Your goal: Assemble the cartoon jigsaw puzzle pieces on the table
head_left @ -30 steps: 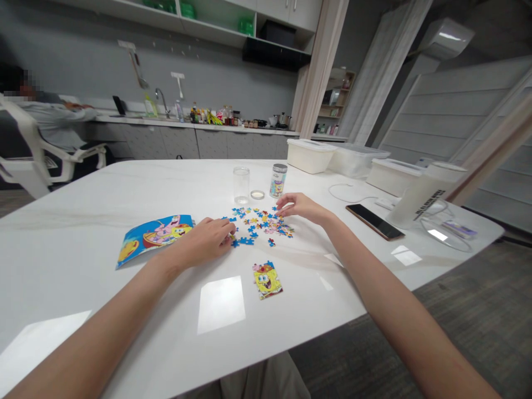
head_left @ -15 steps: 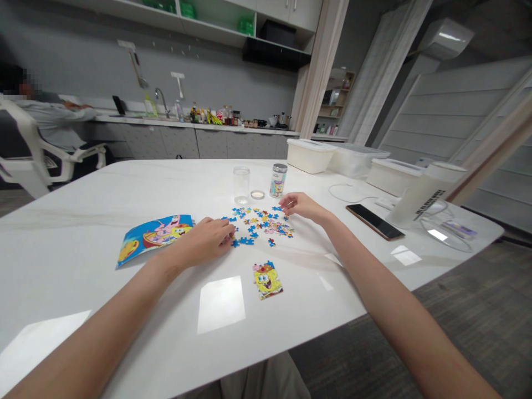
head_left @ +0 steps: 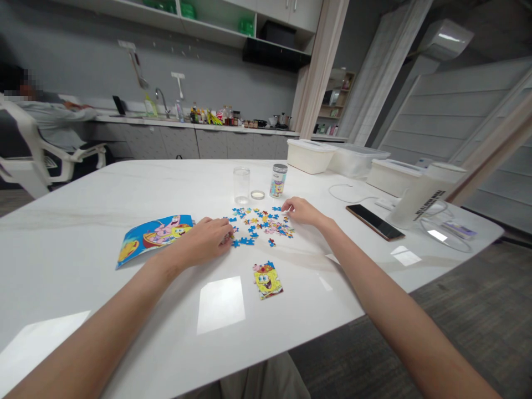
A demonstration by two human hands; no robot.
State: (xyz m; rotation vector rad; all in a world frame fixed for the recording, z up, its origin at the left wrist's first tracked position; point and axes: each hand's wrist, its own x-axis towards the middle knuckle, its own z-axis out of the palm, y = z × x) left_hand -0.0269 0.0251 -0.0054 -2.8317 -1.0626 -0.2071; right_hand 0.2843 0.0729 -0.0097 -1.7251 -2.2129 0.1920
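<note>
Head view, sole entry.

Left hand (head_left: pixel 210 238): at the left edge of the loose puzzle pieces (head_left: pixel 251 228), place unchanged. Grip: fingers curled inward; whether clamped on a piece, cannot tell.

Right hand (head_left: pixel 303 211): shifted slightly right over the last second, now at the far right edge of the spread. Grip: fingers bent, tips beside a blue piece (head_left: pixel 276 209); whether thumb and fingers meet or stand apart, cannot tell.

Loose pieces: scattered on the white worktop (head_left: pixel 166 310), between the two hands, blue, pink and yellow. Change: more of the far right pieces now show. Effect, by judgement: that side is easier to see and pick from.

Joined section (head_left: pixel 268 281): one, yellow cartoon face, near side of the spread, apart from both hands; no visible addition.

Picture sheet (head_left: pixel 153 238): one, left of the spread, partly behind the left hand, unmoved.

Clear jar (head_left: pixel 241 187), metal-rimmed lid (head_left: pixel 257 195), printed canister (head_left: pixel 278 181): far side, standing or lying as before.

Phone (head_left: pixel 374 221): right, face up.
</note>
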